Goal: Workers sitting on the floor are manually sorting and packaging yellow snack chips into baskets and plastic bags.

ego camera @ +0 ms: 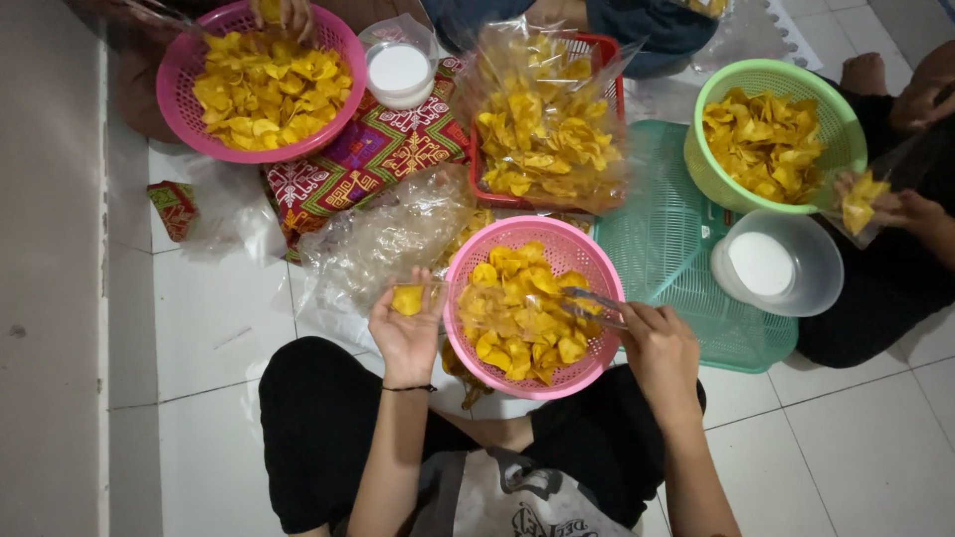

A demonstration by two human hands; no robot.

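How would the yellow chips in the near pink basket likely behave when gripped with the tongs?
The chips look thin and curled, so probably light and brittle, apt to crack under a hard squeeze. Heaped loosely in the pink basket, they would likely slide and shift when the tongs in the right hand push them.

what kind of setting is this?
Likely a home floor used for packing snacks by hand: people sit on white floor tiles round a pink basket of yellow chips, with clear bags nearby.

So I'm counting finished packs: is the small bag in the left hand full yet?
Nearly empty. The clear bag in the left hand shows only a chip or two at its bottom.
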